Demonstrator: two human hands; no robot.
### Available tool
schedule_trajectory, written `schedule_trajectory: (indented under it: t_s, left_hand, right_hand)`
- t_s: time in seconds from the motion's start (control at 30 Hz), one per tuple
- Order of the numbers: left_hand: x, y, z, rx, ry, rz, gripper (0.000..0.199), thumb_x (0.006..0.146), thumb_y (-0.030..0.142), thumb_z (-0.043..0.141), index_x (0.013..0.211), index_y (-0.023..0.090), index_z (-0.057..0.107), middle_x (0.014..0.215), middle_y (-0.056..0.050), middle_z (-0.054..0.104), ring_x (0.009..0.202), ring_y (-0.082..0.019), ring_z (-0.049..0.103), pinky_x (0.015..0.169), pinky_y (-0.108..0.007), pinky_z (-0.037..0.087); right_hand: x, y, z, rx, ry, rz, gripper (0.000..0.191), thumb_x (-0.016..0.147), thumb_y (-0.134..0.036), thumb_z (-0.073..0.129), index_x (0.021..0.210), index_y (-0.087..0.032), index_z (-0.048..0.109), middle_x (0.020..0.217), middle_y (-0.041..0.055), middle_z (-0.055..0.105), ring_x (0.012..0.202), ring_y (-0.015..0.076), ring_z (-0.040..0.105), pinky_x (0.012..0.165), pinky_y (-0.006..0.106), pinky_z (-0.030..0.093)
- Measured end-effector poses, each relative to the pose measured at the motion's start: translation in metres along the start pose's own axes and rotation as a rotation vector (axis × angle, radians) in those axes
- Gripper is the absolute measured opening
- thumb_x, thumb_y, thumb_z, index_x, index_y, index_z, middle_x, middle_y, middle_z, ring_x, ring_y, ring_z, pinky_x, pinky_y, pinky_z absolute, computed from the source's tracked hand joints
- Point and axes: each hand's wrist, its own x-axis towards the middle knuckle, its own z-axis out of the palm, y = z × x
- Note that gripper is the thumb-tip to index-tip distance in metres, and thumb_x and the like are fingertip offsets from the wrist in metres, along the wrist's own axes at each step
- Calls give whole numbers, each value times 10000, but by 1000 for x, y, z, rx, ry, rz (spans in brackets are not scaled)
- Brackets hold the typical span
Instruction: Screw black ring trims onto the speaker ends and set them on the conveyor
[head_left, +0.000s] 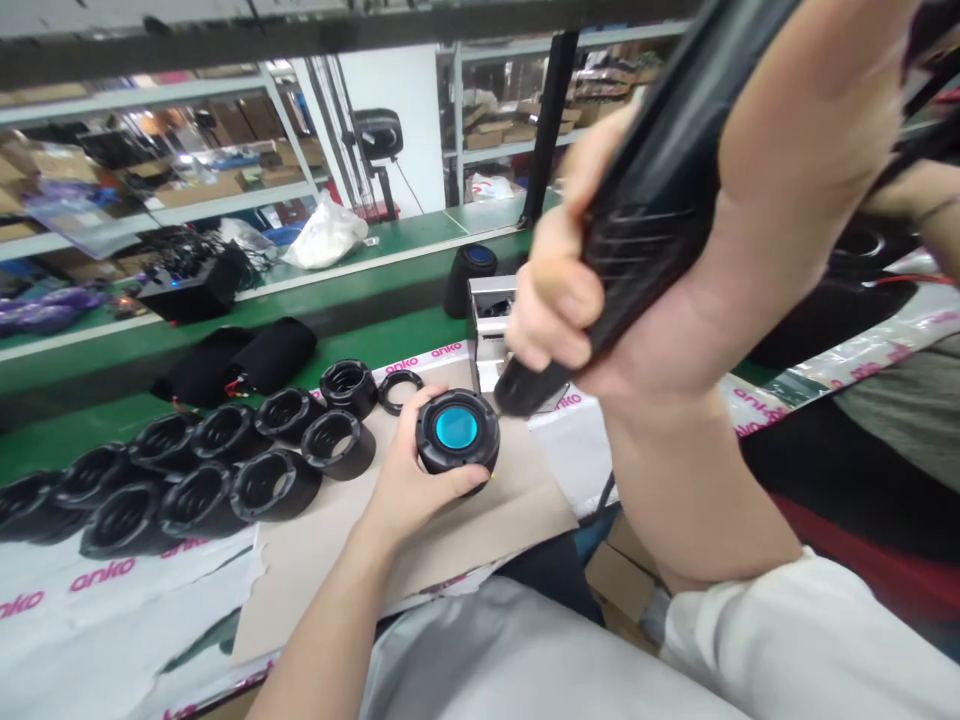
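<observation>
While the left hand [401, 485] curled snugly round a round black speaker [457, 432] at 12 o'clock, keeping it steady above a cardboard sheet [480, 530], the right hand [559, 290] gripped a black power tool [645, 210] tip-down beside it, with black speaker housings [262, 487] at 9 o'clock and a cardboard box [619, 580], contents hidden, at 5 o'clock

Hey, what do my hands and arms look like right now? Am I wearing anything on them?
Your left hand and right hand are bare, with no gloves. Your left forearm and right forearm are bare too. A loose white sleeve shows on the right arm. No cables or markings show on either arm.
</observation>
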Motion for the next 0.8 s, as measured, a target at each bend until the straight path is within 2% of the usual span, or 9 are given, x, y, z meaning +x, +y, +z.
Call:
schedule_trajectory:
  t_s: [0.1,0.13,0.23,0.33,0.43,0.6,0.7,0.8]
  left_hand:
    - [0,-1,2,-28,-10,-5,948,651,618,988,1399,228,555,1353,-140,722,1221,-347,746,1041,-453,601]
    - [0,-1,2,-35,-6,-5,944,652,615,987,1397,227,555,1350,-141,722,1218,-348,747,1040,-453,601]
    - [0,-2,2,-36,8,-7,931,655,595,991,1392,223,562,1343,-144,725,1217,-349,750,1044,-452,597]
    - [-1,-3,0,-26,6,-10,942,654,576,998,1408,220,560,1367,-153,717,1240,-352,742,1059,-450,589]
    - [-1,-4,-1,-20,0,-12,963,648,590,996,1417,217,554,1386,-163,707,1253,-361,734,1064,-456,587]
    - [0,-2,0,8,0,11,931,684,611,968,1407,209,541,1382,-171,708,1254,-361,734,1064,-457,593]
    - [-1,1,1,18,-7,24,926,682,629,962,1390,210,537,1352,-166,721,1225,-352,750,1041,-447,611]
    - [-2,0,2,15,-8,17,961,658,662,965,1394,211,542,1343,-164,727,1216,-354,754,1029,-448,621]
  right_hand:
    - [6,35,-26,18,319,-267,538,952,-675,780,761,-232,541,508,-58,462,353,107,373,332,285,252]
    - [8,50,-34,-19,364,-247,529,956,-660,785,754,-230,554,523,-49,489,365,113,401,349,295,266]
    - [9,88,-53,-90,393,-211,523,948,-677,780,768,-238,559,523,-51,522,357,132,438,349,297,300]
    - [6,105,-62,-112,385,-193,482,938,-604,824,791,-245,538,521,-67,535,354,132,451,356,278,327]
    - [3,108,-64,-109,363,-174,480,923,-562,853,779,-247,520,514,-67,540,350,134,457,364,280,343]
    - [0,102,-62,-85,358,-91,518,891,-633,835,725,-249,529,500,-51,517,344,139,441,335,296,317]
    - [-1,82,-56,-31,339,-57,433,852,-575,856,767,-249,585,504,-45,524,334,150,426,310,305,320]
    - [1,45,-38,45,304,-168,380,882,-538,821,816,-241,592,541,-50,531,384,138,449,351,294,374]
